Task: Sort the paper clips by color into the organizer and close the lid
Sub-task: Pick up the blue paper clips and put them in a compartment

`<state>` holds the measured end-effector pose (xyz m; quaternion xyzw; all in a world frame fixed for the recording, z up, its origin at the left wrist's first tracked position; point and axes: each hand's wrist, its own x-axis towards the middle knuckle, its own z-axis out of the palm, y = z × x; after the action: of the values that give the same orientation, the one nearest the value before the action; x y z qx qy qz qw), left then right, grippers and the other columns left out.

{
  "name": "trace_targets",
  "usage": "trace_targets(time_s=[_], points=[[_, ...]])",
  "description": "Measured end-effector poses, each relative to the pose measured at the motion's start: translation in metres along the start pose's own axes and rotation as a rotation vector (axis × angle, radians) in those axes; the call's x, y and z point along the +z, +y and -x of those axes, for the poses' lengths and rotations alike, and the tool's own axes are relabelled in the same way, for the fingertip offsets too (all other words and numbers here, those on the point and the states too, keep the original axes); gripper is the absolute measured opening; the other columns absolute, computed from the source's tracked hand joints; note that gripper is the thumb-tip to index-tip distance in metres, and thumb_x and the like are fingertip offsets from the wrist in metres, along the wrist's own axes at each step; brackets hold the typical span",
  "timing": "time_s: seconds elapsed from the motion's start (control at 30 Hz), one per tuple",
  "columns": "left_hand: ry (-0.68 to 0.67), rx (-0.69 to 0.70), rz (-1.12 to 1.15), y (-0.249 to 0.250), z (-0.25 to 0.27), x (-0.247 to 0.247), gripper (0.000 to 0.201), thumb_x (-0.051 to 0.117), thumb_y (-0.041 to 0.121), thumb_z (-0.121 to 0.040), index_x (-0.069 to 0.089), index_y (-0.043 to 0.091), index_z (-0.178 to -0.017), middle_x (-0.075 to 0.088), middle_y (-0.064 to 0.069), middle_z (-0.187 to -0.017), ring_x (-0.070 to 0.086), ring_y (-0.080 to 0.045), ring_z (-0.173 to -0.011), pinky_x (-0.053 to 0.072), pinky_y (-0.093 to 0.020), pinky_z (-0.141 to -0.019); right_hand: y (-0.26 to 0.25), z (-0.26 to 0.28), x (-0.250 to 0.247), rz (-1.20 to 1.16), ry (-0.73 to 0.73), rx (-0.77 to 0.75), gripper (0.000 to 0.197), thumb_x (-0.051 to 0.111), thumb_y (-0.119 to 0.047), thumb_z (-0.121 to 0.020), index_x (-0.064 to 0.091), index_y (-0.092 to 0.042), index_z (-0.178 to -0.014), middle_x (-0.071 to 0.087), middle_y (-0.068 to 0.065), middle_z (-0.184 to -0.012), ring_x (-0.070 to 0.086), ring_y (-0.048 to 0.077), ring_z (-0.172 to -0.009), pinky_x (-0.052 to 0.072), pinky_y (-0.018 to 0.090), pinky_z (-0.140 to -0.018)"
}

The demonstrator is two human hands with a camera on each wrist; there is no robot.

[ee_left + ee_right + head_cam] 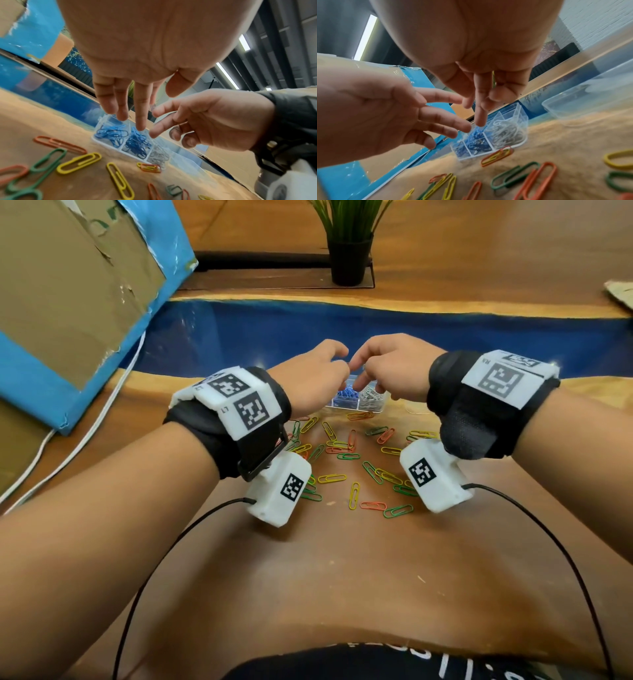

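Observation:
A clear organizer point(359, 409) point(96, 139) point(523, 121) stands on the table with its lid point(590, 97) open to the right. Its compartments hold blue clips point(346, 398) point(111, 134) point(476, 142) and white clips point(371, 397) point(158, 154) point(506, 131). My left hand point(315, 381) point(137, 108) point(436, 119) hovers over the blue clips, fingers straight, holding nothing. My right hand point(376, 371) point(171, 121) point(481, 108) hangs beside it, index pointing down, ring and little fingers curled, no clip seen in it. Yellow, green and orange clips point(342, 446) point(78, 162) point(539, 175) lie loose nearer me.
A potted plant point(349, 251) stands behind the organizer, beyond a blue resin strip point(445, 337) in the wooden table. A blue-edged cardboard box point(68, 302) leans at the left, with white cables point(85, 440) beside it. Black wrist-camera cables trail towards me.

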<state>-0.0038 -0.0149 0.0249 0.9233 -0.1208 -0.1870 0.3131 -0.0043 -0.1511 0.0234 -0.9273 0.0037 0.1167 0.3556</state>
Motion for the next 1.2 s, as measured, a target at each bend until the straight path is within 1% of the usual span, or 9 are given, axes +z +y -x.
trace_targets(time_s=[0.2, 0.3, 0.37, 0.5, 0.6, 0.67, 0.87, 1.03, 1.2], points=[[-0.011, -0.006, -0.008, -0.005, -0.004, 0.004, 0.043, 0.035, 0.025, -0.095, 0.033, 0.030, -0.139, 0.051, 0.002, -0.113, 0.049, -0.017, -0.105, 0.038, -0.033, -0.082, 0.006, -0.007, 0.005, 0.072, -0.021, -0.033, 0.022, 0.051, -0.013, -0.088, 0.058, -0.027, -0.104, 0.048, -0.014, -0.075, 0.045, 0.005, -0.069, 0.032, 0.022, -0.054], [0.042, 0.005, 0.078, -0.008, -0.008, 0.001, 0.041, 0.038, 0.024, -0.094, 0.038, 0.030, -0.134, 0.052, 0.011, -0.103, 0.049, -0.014, -0.106, 0.034, -0.030, -0.086, 0.003, -0.010, 0.005, 0.087, 0.006, -0.073, 0.024, 0.047, -0.013, -0.088, 0.058, -0.028, -0.104, 0.059, -0.007, -0.094, 0.049, 0.008, -0.073, 0.038, 0.025, -0.063], [0.089, 0.008, 0.092, -0.010, -0.010, 0.000, 0.038, 0.039, 0.024, -0.093, 0.042, 0.031, -0.130, 0.051, 0.012, -0.107, 0.050, -0.015, -0.108, 0.035, -0.030, -0.088, 0.000, -0.010, 0.007, 0.135, 0.000, -0.105, 0.033, 0.041, -0.013, -0.089, 0.056, -0.028, -0.113, 0.061, -0.002, -0.118, 0.054, 0.016, -0.092, 0.041, 0.026, -0.078], [0.113, -0.004, 0.041, -0.020, -0.006, -0.006, 0.039, 0.041, 0.023, -0.091, 0.045, 0.030, -0.129, 0.056, 0.008, -0.105, 0.055, -0.016, -0.100, 0.041, -0.028, -0.076, 0.001, -0.011, 0.011, 0.282, -0.067, -0.115, 0.043, 0.038, -0.014, -0.091, 0.049, -0.028, -0.131, 0.057, -0.001, -0.133, 0.051, 0.019, -0.119, 0.040, 0.029, -0.093], [0.099, 0.029, -0.074, -0.031, 0.001, -0.012, 0.025, 0.047, 0.018, -0.088, 0.057, 0.028, -0.109, 0.063, 0.004, -0.097, 0.059, -0.019, -0.092, 0.046, -0.033, -0.081, 0.002, -0.011, 0.008, 0.205, -0.011, -0.124, 0.037, 0.042, -0.014, -0.090, 0.055, -0.028, -0.122, 0.058, -0.001, -0.129, 0.051, 0.015, -0.102, 0.038, 0.026, -0.084], [0.078, 0.022, -0.209, -0.040, 0.004, -0.015, 0.019, 0.048, 0.016, -0.088, 0.060, 0.027, -0.100, 0.060, 0.009, -0.087, 0.055, -0.016, -0.086, 0.041, -0.028, -0.077, 0.003, -0.009, 0.006, 0.162, 0.013, -0.144, 0.032, 0.044, -0.013, -0.089, 0.060, -0.028, -0.112, 0.061, -0.002, -0.123, 0.050, 0.014, -0.095, 0.038, 0.026, -0.080], [0.055, -0.009, -0.534, -0.059, 0.002, -0.017, 0.017, 0.051, 0.016, -0.088, 0.059, 0.026, -0.099, 0.056, 0.005, -0.095, 0.050, -0.015, -0.093, 0.041, -0.027, -0.079, 0.001, 0.011, 0.005, 0.368, -0.042, -0.204, 0.022, 0.051, -0.012, -0.087, 0.071, -0.023, -0.090, 0.057, -0.012, -0.070, 0.055, 0.011, -0.073, 0.042, 0.022, -0.068], [0.016, -0.012, -0.645, -0.056, -0.005, -0.016, 0.018, 0.049, 0.024, -0.090, 0.056, 0.032, -0.104, 0.065, 0.005, -0.111, 0.059, -0.021, -0.099, 0.047, -0.032, -0.081, -0.002, 0.011, 0.013, 0.604, -0.056, -0.176, 0.026, 0.053, -0.018, -0.086, 0.075, -0.020, -0.100, 0.068, 0.000, -0.086, 0.064, 0.023, -0.089, 0.047, 0.024, -0.071], [-0.033, 0.013, -0.756, -0.048, -0.012, -0.015, 0.019, 0.053, 0.031, -0.089, 0.059, 0.032, -0.107, 0.068, 0.004, -0.104, 0.061, -0.021, -0.099, 0.050, -0.033, -0.084, 0.004, 0.009, 0.020, 0.745, -0.151, -0.102, 0.025, 0.053, -0.024, -0.090, 0.068, -0.019, -0.109, 0.065, 0.006, -0.098, 0.063, 0.028, -0.095, 0.046, 0.027, -0.072]])
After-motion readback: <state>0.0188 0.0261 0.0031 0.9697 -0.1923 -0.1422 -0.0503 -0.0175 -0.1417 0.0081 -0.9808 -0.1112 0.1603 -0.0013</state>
